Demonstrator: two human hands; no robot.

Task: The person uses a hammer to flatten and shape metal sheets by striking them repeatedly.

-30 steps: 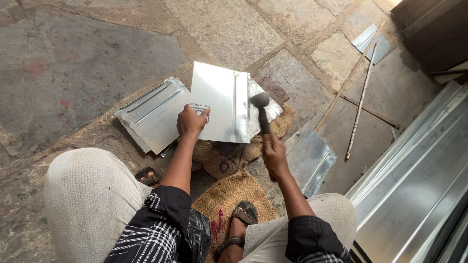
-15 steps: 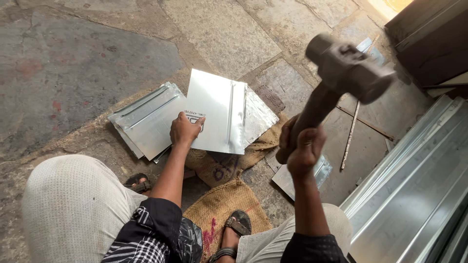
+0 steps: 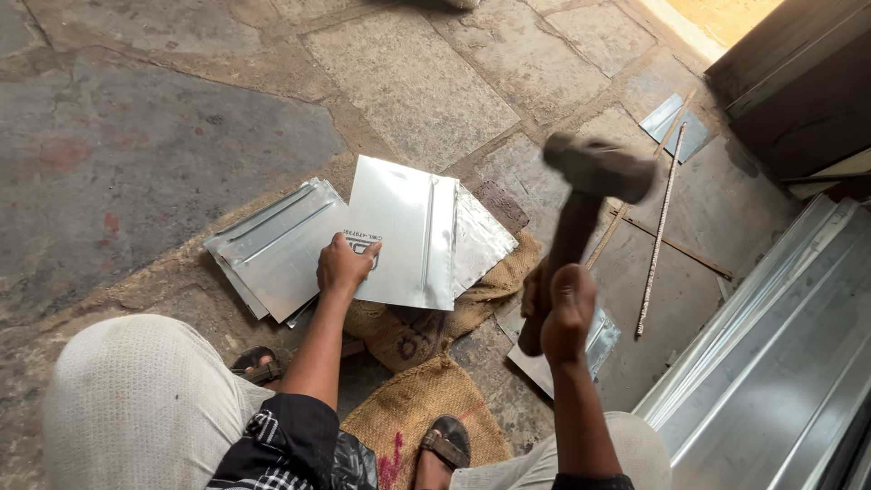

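A shiny metal sheet (image 3: 404,227) with a raised seam lies on burlap sacking (image 3: 426,331) on the stone floor. My left hand (image 3: 342,265) presses flat on its near left corner. My right hand (image 3: 562,308) grips the wooden handle of a hammer (image 3: 594,177), whose dark head is raised above the floor, right of the sheet and blurred. More sheets (image 3: 277,249) are stacked to the left, partly under the top one.
Long folded metal channels (image 3: 771,363) lie along the right. A thin rod (image 3: 658,227) and a wooden strip rest on the floor beyond the hammer. A small metal piece (image 3: 594,345) lies under my right hand. My sandalled feet (image 3: 445,445) rest on sacking.
The hammer went from resting on the sheet to raised high, and now its head is coming down a little lower. My left hand stayed on the sheet.
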